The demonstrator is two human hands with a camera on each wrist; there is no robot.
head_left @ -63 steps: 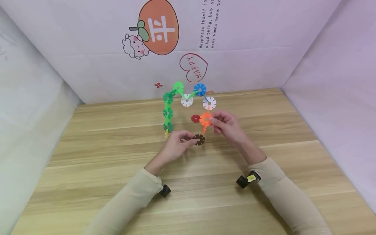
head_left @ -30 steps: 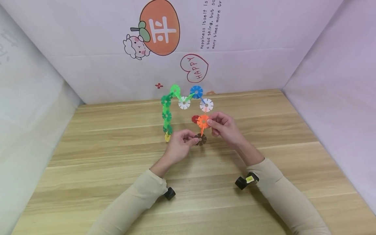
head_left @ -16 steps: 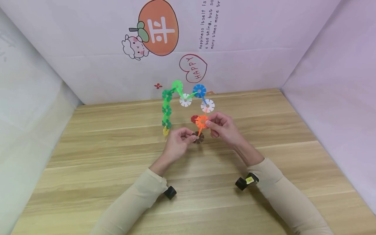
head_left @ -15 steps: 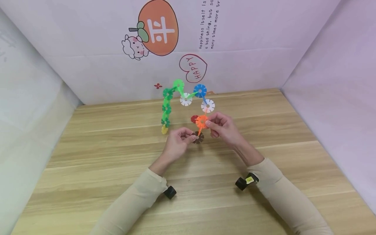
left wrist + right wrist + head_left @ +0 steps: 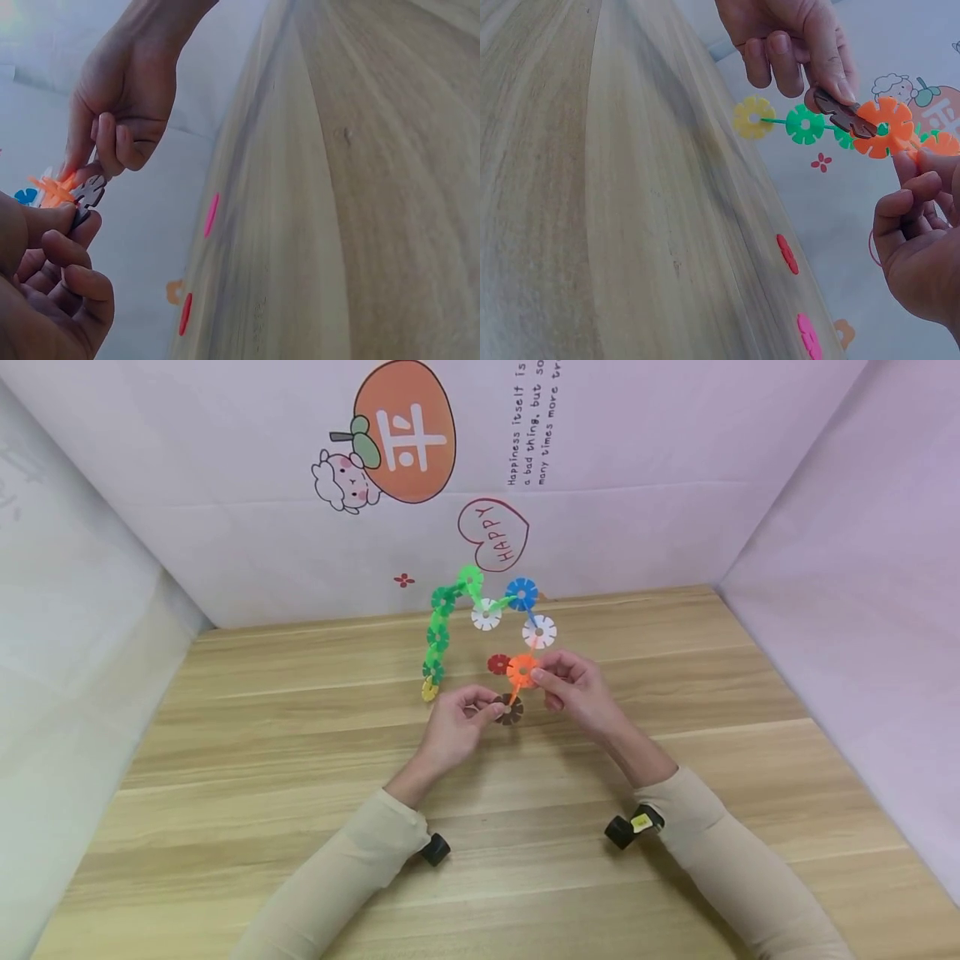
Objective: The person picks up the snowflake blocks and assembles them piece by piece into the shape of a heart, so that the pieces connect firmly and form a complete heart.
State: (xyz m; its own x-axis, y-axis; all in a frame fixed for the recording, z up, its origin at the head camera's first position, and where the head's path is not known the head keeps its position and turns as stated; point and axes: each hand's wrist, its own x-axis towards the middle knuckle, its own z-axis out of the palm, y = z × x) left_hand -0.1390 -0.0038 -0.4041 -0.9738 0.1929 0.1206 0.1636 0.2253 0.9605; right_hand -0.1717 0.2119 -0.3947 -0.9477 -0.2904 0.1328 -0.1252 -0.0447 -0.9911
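A chain of slotted snowflake discs hangs in the air in the head view. It runs from a yellow disc through several green ones, a white disc, a blue disc and another white disc to orange discs. My right hand pinches an orange disc at its right edge. Between thumb and fingers, my left hand pinches a brown disc. The brown disc's edge meets the lowest orange disc, which stands crosswise to it.
On the wooden table behind the chain lies a red disc. A pink disc lies near it, mostly hidden by my right hand in the head view. A printed white cloth closes off the back.
My left hand has brought the brown disc slightly up against the lowest orange disc, from which it stood apart earlier. The chain's green and yellow end has swayed, lately to the right.
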